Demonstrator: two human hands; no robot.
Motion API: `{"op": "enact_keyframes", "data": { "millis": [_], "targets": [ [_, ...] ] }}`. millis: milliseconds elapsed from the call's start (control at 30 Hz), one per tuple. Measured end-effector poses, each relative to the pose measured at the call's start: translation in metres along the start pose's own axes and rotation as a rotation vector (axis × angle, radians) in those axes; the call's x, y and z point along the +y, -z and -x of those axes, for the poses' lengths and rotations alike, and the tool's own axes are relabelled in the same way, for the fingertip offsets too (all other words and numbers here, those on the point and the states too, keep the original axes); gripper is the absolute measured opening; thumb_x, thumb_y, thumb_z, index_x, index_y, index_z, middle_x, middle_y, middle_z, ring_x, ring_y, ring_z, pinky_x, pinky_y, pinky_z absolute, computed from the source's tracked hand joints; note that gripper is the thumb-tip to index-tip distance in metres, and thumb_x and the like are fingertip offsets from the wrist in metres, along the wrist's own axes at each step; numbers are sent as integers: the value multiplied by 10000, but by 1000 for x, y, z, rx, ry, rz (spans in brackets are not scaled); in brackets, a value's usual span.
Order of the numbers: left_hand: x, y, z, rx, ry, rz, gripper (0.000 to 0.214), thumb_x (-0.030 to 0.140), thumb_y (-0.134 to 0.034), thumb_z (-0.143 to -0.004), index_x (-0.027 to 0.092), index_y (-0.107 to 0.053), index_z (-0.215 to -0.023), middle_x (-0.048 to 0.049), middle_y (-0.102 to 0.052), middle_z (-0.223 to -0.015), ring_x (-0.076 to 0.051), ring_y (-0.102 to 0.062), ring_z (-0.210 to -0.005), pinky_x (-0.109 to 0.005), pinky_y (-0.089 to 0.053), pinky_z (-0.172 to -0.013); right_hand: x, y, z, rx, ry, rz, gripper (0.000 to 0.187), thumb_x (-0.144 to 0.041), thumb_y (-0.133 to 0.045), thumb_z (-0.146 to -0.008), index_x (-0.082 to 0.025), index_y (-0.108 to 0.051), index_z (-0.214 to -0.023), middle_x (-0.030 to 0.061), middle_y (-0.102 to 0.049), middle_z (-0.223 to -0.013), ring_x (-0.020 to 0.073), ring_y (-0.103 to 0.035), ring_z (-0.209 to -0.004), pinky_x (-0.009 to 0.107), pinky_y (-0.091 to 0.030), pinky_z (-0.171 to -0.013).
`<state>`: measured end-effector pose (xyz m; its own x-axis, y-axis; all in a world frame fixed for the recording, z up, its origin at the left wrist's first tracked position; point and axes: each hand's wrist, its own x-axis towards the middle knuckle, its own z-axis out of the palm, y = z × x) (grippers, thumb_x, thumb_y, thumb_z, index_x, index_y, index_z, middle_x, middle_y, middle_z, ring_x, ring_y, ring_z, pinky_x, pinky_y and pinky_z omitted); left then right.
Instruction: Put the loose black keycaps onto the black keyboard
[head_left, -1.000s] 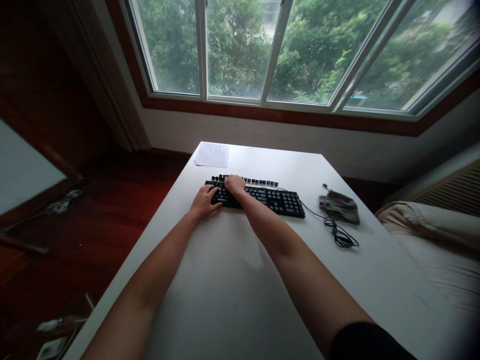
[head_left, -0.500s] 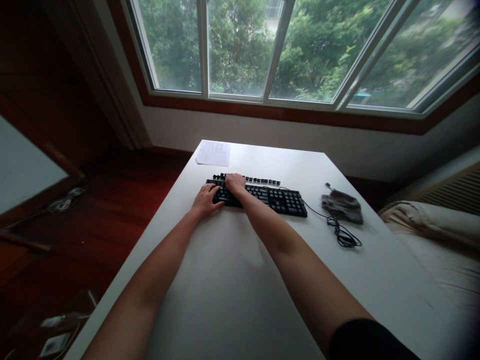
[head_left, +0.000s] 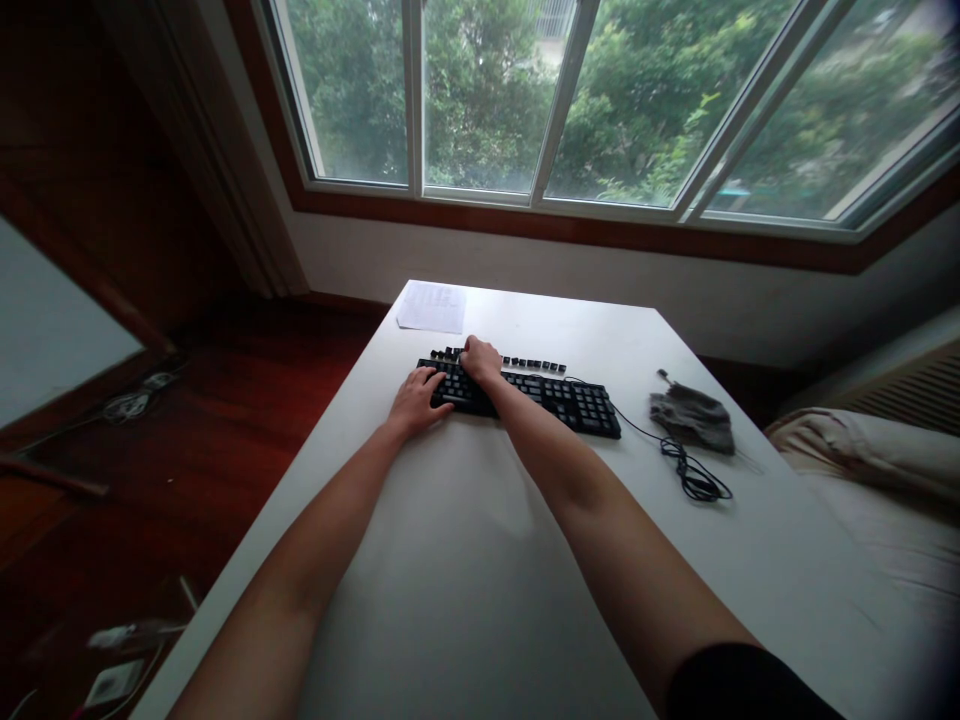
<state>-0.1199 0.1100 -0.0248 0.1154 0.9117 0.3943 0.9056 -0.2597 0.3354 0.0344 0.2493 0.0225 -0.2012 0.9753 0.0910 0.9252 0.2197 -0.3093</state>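
Observation:
A black keyboard (head_left: 574, 402) lies crosswise on the white table, with several loose black keycaps (head_left: 532, 363) lined up along its far side. At its left end rests my left hand (head_left: 417, 402), fingers apart over the keys and thumb by the near edge. My right hand (head_left: 481, 360) is closed above the upper left part of the keyboard, close to the keycap row. Its fingers are curled, and anything between the fingertips is too small or hidden to make out. Part of the keyboard and row is covered by this hand.
A printed paper sheet (head_left: 433, 306) lies at the table's far left corner. To the right are a grey cloth pouch (head_left: 694, 415) and the coiled keyboard cable (head_left: 701, 482). A bed (head_left: 885, 500) stands beyond the right edge; a window (head_left: 487, 100) faces me.
My right hand has lifted slightly and shifted a little right and away from me, fingers more curled. My left hand stays on the keyboard. The whole view has shifted slightly.

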Motion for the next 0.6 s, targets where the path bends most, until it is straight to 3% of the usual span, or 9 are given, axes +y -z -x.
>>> {"op": "enact_keyframes", "data": {
  "millis": [400, 600],
  "targets": [
    [0, 0, 1, -3, 17, 29, 694, 482, -742, -850, 241, -552, -1473, -122, -501, -1516, -343, -401, -1453, -520, -321, -1253, 10, 3, -22, -158, 137, 8, 223, -271, -697, -875, -241, -774, -1083, 89, -758, -1154, 231, -685, -1059, 276, -507, -856],
    [1, -1, 0, -7, 5, 32, 691, 482, -742, -849, 224, -561, -1463, -130, -497, -1516, -340, -389, -1459, -512, -307, -1261, 17, 3, -22, -106, 184, 50, 194, -278, -675, -909, -213, -774, -1064, 114, -755, -1130, 220, -678, -1039, 273, -486, -864]
  ]
}}
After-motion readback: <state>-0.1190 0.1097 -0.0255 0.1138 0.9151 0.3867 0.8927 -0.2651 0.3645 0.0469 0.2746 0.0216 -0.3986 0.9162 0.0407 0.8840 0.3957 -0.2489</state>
